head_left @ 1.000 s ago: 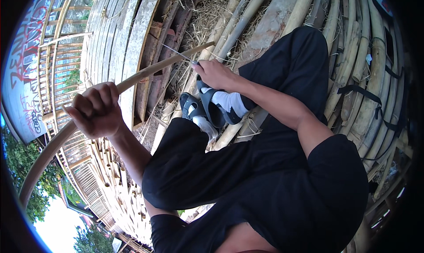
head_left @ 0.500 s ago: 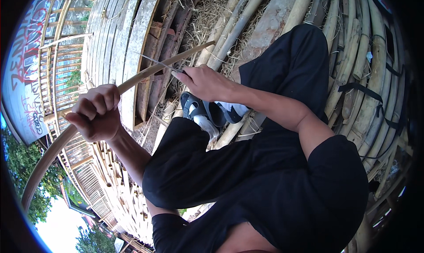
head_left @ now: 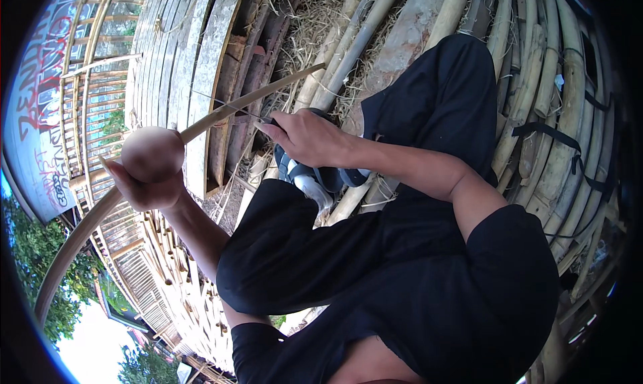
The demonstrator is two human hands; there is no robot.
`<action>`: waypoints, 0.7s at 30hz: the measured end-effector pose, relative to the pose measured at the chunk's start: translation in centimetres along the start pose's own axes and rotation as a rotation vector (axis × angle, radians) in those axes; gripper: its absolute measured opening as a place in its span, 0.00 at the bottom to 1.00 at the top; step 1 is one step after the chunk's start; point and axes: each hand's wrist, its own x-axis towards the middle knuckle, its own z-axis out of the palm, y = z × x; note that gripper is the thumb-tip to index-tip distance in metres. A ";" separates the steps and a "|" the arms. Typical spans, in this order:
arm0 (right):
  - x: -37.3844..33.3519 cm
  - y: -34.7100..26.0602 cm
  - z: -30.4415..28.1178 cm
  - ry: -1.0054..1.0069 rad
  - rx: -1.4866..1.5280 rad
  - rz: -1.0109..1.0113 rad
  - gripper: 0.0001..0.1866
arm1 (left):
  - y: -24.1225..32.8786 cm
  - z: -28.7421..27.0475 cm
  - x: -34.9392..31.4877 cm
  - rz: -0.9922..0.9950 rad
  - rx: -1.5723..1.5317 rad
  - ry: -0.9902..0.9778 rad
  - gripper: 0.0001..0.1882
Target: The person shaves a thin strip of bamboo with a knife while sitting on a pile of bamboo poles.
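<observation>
A long bamboo strip [head_left: 274, 91] slants across in front of me, its far tip over the poles and its other end curving down at the left rim. My left hand [head_left: 153, 186] is closed around the strip, though its fingers are partly blurred. Close to the strip's middle, my right hand [head_left: 309, 138] grips a knife; its handle is mostly hidden in the fist. The thin knife blade [head_left: 242, 112] points up and left, crossing the strip between my two hands. I cannot tell whether the edge is cutting in.
Weathered planks [head_left: 177, 55] lie at the upper left beside rusty metal beams [head_left: 248, 89]. Bamboo poles [head_left: 569, 89] with a black strap [head_left: 549, 135] fill the right. Fibrous shavings [head_left: 308, 32] cover the ground. A bamboo fence [head_left: 100, 109] stands left. My sandalled foot [head_left: 311, 188] is below.
My right hand and the knife have shifted slightly down and left, so the blade crosses the strip closer to my left hand. The left hand still holds the strip.
</observation>
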 end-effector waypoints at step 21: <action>2.2 17.9 1.4 0.074 -0.260 0.436 0.23 | -0.5 0.0 0.4 0.027 -0.036 0.030 0.27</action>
